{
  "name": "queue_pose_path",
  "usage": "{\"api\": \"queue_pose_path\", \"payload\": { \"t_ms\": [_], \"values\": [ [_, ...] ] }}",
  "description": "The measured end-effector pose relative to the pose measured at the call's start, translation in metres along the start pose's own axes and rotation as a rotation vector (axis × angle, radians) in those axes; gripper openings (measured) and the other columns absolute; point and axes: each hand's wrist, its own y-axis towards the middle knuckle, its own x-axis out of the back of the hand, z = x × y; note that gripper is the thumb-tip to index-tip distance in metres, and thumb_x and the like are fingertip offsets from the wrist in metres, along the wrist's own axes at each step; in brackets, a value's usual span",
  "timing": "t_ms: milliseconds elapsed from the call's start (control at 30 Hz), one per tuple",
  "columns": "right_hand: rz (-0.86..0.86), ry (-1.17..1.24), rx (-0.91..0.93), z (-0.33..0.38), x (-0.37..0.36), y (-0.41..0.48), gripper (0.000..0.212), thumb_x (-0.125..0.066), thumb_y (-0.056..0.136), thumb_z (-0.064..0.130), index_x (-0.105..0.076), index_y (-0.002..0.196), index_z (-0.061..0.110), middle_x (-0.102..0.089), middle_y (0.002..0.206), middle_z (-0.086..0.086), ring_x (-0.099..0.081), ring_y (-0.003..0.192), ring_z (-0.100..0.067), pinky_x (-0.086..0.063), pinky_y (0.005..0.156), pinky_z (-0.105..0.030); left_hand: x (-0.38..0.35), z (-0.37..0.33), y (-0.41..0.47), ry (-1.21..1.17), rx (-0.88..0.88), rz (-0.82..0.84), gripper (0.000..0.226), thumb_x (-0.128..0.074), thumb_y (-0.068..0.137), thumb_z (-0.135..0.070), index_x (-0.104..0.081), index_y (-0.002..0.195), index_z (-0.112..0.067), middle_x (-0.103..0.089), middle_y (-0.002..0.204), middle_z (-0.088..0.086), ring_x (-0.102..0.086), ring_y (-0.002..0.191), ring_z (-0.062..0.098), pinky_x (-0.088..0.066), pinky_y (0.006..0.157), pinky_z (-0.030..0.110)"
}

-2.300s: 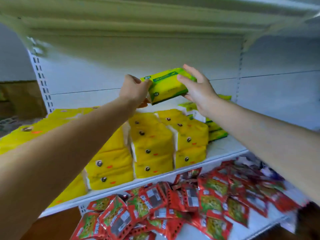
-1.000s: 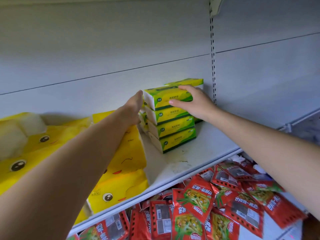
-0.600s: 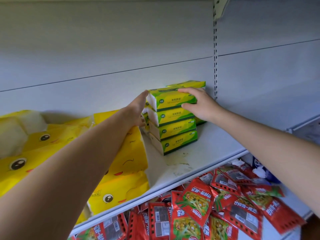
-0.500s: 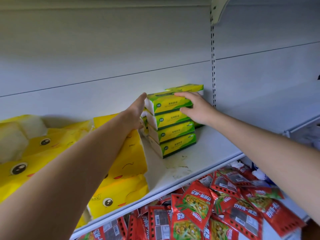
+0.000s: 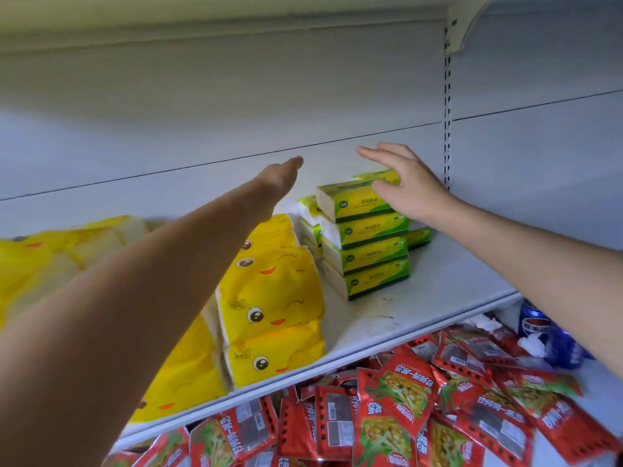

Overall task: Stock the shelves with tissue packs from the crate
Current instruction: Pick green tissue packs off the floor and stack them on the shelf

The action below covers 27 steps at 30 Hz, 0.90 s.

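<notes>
Four green tissue packs (image 5: 365,254) sit stacked on the white shelf (image 5: 445,284), back from its front edge. Left hand (image 5: 279,178) and right hand (image 5: 409,188) hover by the top pack, fingers spread, holding nothing. Bare shelf lies to the right; yellow packs (image 5: 269,298) crowd the left.

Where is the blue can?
In the head view, the blue can sits far lower right, behind the red packets, below the tissue shelf.

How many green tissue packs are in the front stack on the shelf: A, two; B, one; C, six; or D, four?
D: the front stack of green tissue packs shows four packs lying one on top of another on the white shelf.
</notes>
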Motion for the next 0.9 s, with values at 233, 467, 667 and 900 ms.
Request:
{"api": "queue_pose_path", "payload": {
  "t_ms": [233, 467, 667, 900],
  "values": [
    [0.114, -0.050, 0.114, 0.080, -0.037, 0.001, 0.045, -0.055, 0.092, 0.026, -0.046, 0.136, 0.028, -0.034, 0.145, -0.003, -0.029, 0.136, -0.013, -0.017, 0.105, -0.017, 0.082, 0.023, -0.038, 0.444, -0.199, -0.037, 0.061, -0.032, 0.101, -0.040, -0.017, 0.149, -0.005, -0.019, 0.156, 0.013, -0.021, 0.143, 0.027, -0.019, 0.113, 0.032],
    [0.271, -0.092, 0.248, 0.188, -0.103, -0.028, 0.047, -0.056, 0.091, 0.032, -0.045, 0.136, 0.030, -0.034, 0.146, -0.005, -0.029, 0.136, -0.014, -0.017, 0.107, -0.017, 0.206, 0.055, -0.085, 0.702, -0.287, -0.118, 0.060, -0.031, 0.101, -0.041, -0.017, 0.149, -0.008, -0.024, 0.154, 0.012, -0.024, 0.141, 0.027, -0.021, 0.110, 0.028],
    [0.351, 0.031, 0.444, 0.311, -0.172, -0.077, 0.045, -0.056, 0.092, 0.033, -0.045, 0.135, 0.029, -0.040, 0.140, -0.005, -0.034, 0.130, -0.009, -0.018, 0.097, -0.005, 0.352, 0.113, -0.137, 0.751, -0.197, -0.292, 0.059, -0.030, 0.100, -0.045, -0.024, 0.148, -0.012, -0.030, 0.152, 0.012, -0.031, 0.138, 0.030, -0.023, 0.111, 0.034],
    [0.467, 0.410, 0.625, 0.407, -0.280, -0.199, 0.044, -0.049, 0.087, 0.042, -0.043, 0.129, 0.035, -0.039, 0.137, 0.005, -0.033, 0.129, 0.002, -0.020, 0.104, -0.004, 0.477, 0.275, -0.259, 0.871, 0.058, -0.414, 0.046, -0.034, 0.099, -0.036, -0.040, 0.138, -0.011, -0.053, 0.131, 0.012, -0.048, 0.119, 0.033, -0.039, 0.097, 0.039]
  ]
}}
